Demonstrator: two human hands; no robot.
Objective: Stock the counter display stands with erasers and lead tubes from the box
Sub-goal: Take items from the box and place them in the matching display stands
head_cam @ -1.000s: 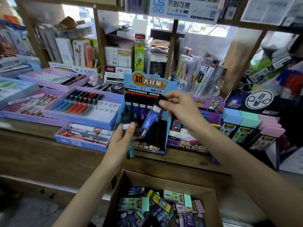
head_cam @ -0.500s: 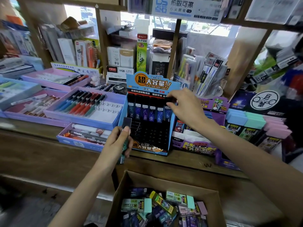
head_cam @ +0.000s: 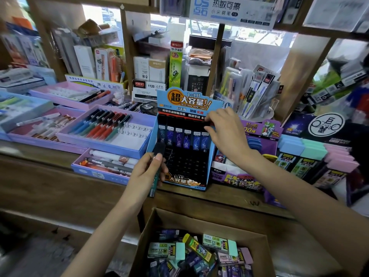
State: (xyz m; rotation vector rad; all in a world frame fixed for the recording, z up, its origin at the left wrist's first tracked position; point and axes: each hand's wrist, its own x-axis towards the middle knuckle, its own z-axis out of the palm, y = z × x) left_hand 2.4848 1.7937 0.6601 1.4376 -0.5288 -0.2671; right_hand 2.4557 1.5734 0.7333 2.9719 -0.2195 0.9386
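- cardboard box (head_cam: 199, 217): erasers (head_cam: 180, 250) and tubes all jumbled
- blue stand (head_cam: 180, 181) on the worktop (head_cam: 229, 196): lead tubes (head_cam: 178, 138) along the top row
- right hand (head_cam: 227, 136) fingers pinching the end tube (head_cam: 204, 141); left hand (head_cam: 145, 174) gripping a spare tube (head_cam: 159, 149), overlapping the stand

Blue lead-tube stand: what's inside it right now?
Six blue lead tubes show in the stand's top row; black slots below look empty. The right hand pinches and hides the row's right end; the left hand, gripping another tube, covers lower-left slots.
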